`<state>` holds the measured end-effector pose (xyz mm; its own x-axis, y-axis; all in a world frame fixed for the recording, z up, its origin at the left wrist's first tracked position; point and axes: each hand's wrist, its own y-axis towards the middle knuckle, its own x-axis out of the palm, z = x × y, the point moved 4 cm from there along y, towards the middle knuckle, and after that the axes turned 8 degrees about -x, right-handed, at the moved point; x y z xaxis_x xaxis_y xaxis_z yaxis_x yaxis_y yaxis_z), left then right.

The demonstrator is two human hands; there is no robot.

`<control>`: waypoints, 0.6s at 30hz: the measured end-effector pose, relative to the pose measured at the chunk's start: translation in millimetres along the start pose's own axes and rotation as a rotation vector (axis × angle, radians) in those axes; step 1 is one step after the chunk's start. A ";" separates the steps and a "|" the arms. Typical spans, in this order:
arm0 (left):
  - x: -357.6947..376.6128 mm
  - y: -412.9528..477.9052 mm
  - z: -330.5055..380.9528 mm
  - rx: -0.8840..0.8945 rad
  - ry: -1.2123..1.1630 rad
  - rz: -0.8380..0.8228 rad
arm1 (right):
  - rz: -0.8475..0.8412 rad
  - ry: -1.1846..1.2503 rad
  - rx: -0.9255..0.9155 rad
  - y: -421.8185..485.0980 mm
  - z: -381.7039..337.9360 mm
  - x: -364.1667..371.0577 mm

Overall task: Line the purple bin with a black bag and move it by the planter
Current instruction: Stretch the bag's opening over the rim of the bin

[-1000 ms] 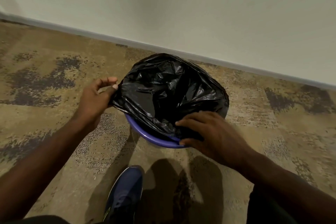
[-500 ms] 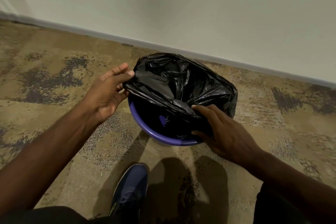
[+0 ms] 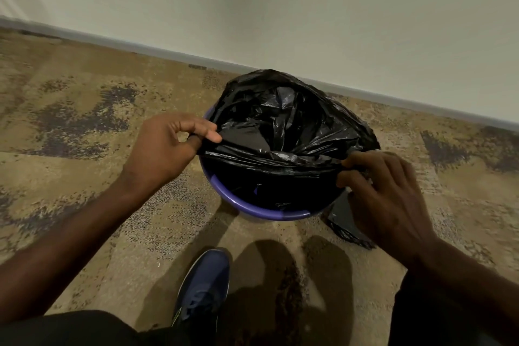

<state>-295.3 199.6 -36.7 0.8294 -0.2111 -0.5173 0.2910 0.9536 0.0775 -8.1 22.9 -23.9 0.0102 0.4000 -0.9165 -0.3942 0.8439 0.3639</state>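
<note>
The purple bin (image 3: 252, 206) stands on the carpet near the wall, its near rim bare. A crumpled black bag (image 3: 283, 121) sits in it, draped over the far rim and bunched across the opening. My left hand (image 3: 165, 149) pinches the bag's near edge at the bin's left side. My right hand (image 3: 384, 194) grips the same edge at the right side, so the plastic stretches taut between both hands. A flap of the bag hangs outside the bin under my right hand.
Patterned tan and grey carpet (image 3: 84, 126) surrounds the bin. A pale wall with a grey baseboard (image 3: 168, 49) runs just behind it. My blue shoe (image 3: 203, 286) stands right in front of the bin. No planter is in view.
Both hands have shifted to the bag's near edge and pulled it apart sideways. My right hand moved from the front rim to the right side, and the bag's mouth has opened wider.
</note>
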 end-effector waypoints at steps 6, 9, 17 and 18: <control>1.1 -36.7 -16.2 0.099 0.117 -0.136 | -0.046 0.284 -0.084 -24.2 -23.0 3.1; 1.9 -54.8 -34.4 0.030 0.088 -0.175 | -0.151 0.377 -0.072 -30.6 -17.5 11.4; 11.4 -49.2 -57.8 0.134 0.252 -0.069 | -0.328 0.421 -0.078 -28.6 -9.8 34.1; 11.9 -45.6 -60.5 0.133 0.246 -0.052 | -0.311 0.451 -0.029 -27.4 -7.6 33.9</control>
<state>-327.5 166.5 -98.0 0.6757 -0.1847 -0.7136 0.4037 0.9027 0.1486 -3.9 10.7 -66.3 -0.2621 -0.0655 -0.9628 -0.4608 0.8851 0.0652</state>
